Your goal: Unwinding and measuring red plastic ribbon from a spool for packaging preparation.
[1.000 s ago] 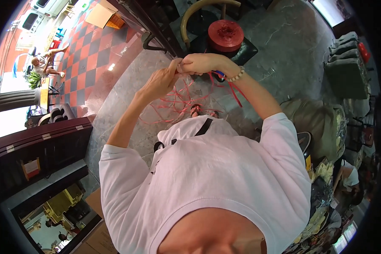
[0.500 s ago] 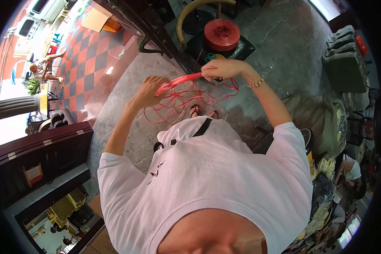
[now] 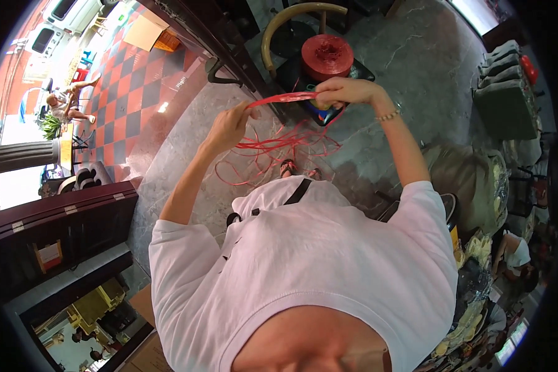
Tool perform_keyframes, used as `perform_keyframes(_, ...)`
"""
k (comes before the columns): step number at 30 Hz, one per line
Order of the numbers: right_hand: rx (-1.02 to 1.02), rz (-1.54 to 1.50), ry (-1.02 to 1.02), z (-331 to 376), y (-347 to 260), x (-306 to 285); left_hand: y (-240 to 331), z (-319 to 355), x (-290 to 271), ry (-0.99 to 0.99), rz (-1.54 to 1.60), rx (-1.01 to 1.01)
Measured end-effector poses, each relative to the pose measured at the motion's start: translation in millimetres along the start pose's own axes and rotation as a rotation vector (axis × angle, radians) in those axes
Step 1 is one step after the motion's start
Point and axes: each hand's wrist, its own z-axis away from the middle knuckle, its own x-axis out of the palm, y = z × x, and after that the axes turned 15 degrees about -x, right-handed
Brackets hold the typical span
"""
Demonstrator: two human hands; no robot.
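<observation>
A band of red plastic twine [image 3: 285,98] is stretched between my two hands. My left hand [image 3: 227,127] is closed around its left end. With bent fingers, my right hand [image 3: 344,93] grips the other end, just in front of a stool. Loose loops of the same twine hang below the hands, over the grey floor and near my feet. On the black stool seat [image 3: 361,75] sits a large red roll of twine [image 3: 327,57]. Something small, yellow and blue, lies on the seat, partly hidden behind my right hand.
A dark door frame with a handle [image 3: 220,73] stands ahead to the left, beside a red and grey checked floor [image 3: 125,93]. Far off there a person [image 3: 68,106] sits. Stacked grey-green cushioned pieces [image 3: 507,99] and a large covered bundle [image 3: 462,186] are at the right.
My right hand has moved right and slightly up, and my left hand has shifted slightly right. The twine between them is now longer and straighter, with the loops hanging lower.
</observation>
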Motion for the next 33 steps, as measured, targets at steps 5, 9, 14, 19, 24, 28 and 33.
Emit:
perform_keyframes(5, -0.144, -0.005, 0.349, 19, -13, -14, -17, -6, 23, 0.045, 0.052, -0.134)
perform_keyframes(9, -0.109, 0.127, 0.334, 11, -69, -5, -41, -37, 70, 0.126, 0.245, -0.127)
perform_keyframes(14, -0.203, -0.003, 0.273, -32, -125, 31, 6, -74, 129, -0.062, 0.942, 0.136)
perform_keyframes(19, -0.227, -0.147, 0.324, -47, -121, 29, 51, -48, 134, -0.458, 1.123, 0.073)
perform_keyframes(24, -0.099, -0.162, 0.234, -9, -115, 0, -5, -18, 88, -0.613, 0.724, -0.061)
perform_keyframes(28, 0.124, 0.094, 0.157, 6, -85, -15, -61, -13, 39, -0.656, 0.531, -0.144)
perform_keyframes(33, 0.29, 0.482, -0.054, -3, -62, -4, -56, -3, -22, -0.615, 0.304, -0.173)
